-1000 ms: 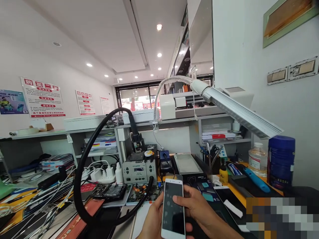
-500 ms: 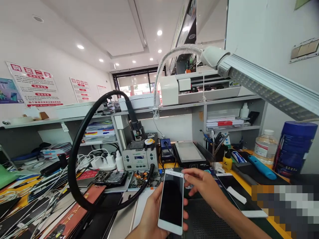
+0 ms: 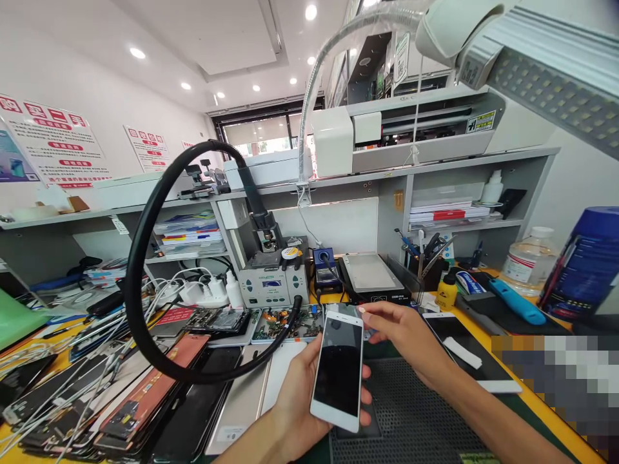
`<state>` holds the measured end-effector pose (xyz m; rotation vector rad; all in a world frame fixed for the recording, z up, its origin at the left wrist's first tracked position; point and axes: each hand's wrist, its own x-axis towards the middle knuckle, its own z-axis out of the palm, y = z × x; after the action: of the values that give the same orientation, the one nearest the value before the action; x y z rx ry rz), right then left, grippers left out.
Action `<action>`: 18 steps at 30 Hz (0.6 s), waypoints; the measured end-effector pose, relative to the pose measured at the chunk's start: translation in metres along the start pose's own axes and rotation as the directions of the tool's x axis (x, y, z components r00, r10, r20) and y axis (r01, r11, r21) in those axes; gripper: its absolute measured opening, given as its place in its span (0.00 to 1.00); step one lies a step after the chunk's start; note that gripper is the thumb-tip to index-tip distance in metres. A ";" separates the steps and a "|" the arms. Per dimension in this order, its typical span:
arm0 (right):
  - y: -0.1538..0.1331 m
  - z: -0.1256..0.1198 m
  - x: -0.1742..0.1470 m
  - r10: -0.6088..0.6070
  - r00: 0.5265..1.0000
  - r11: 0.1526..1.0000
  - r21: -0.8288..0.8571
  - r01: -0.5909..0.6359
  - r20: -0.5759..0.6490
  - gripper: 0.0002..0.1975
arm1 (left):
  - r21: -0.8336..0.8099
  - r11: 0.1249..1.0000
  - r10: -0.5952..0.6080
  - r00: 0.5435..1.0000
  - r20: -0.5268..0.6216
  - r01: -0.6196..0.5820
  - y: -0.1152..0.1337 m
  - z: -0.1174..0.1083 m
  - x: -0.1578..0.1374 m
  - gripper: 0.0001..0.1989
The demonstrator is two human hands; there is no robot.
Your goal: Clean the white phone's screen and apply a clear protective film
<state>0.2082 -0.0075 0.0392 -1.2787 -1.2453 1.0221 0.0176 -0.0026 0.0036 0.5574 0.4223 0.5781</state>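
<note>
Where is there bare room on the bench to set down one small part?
On the black mat, between the white phone in the left hand and the right forearm. The grey plate behind, between the blue unit and the tool cup, also looks bare. Crowded: left, stacked phone panels; right, another phone bearing a white strip.

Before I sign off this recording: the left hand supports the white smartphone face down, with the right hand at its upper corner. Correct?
No: the white smartphone is face up, as the head view shows. The left hand supports it, with the right hand at its upper corner.
</note>
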 end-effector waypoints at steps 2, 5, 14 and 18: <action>0.001 0.000 0.001 -0.001 1.000 1.000 -0.007 0.001 0.009 0.18 | 0.006 1.000 -0.004 1.000 0.012 0.004 0.000 0.000 -0.001 0.31; 0.004 -0.001 0.002 -0.011 1.000 1.000 -0.021 0.011 0.017 0.19 | 0.011 1.000 -0.023 1.000 0.017 0.022 -0.001 0.000 -0.002 0.29; 0.007 0.000 0.003 -0.093 0.996 0.985 -0.145 0.094 0.014 0.16 | -0.025 0.998 -0.065 0.998 0.020 0.066 -0.003 -0.001 -0.002 0.29; 0.007 0.002 0.002 -0.158 0.987 0.965 -0.214 0.154 0.002 0.14 | -0.029 0.997 -0.067 0.998 0.003 0.067 -0.004 -0.002 -0.001 0.27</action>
<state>0.2076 -0.0045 0.0327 -1.3237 -1.4508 0.7807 0.0171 -0.0053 -0.0004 0.5138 0.4288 0.5187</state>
